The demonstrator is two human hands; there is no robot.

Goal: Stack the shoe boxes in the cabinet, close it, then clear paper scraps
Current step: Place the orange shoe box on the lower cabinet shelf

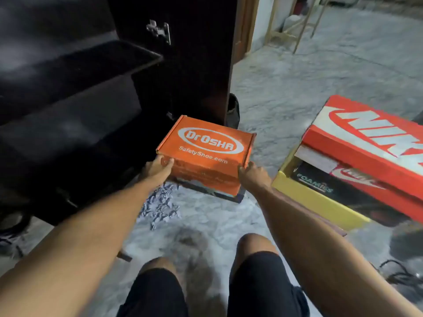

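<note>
The left hand (pixel 160 167) is pressed against the near left corner of the orange shoe box (pixel 207 154), fingers lying along its front face with the thumb at the top edge. The right hand (pixel 250 173) is curled round the near right corner, fingers bent over the lid edge. The box is thus held from both sides at its near end, a hold judged suited to lifting or sliding it level without the lid opening.

The orange shoe box is closed, and its contents cannot be seen. It appears to rest on a darker box (pixel 229 194), of which only the near lower edge shows. Both sit on the marbled floor (pixel 297 88), just beside the foot of the open cabinet door (pixel 201 60) at 12 o'clock.

At 9 to 11 o'clock stands the dark cabinet (pixel 68 99); its stepped shelves appear bare where visible, though the interior is dim. The held box has not yet been placed inside.

At 3 o'clock a yellow box (pixel 315 200) lies open and holds a black box marked in pale letters, with a red shoe box (pixel 366 143) resting tilted across the top. These are judged to be waiting their turn for the cabinet.

At 6 o'clock from the orange shoe box, near the left forearm, a patch of paper scraps (pixel 160 204) lies on the floor, still uncleared.
</note>
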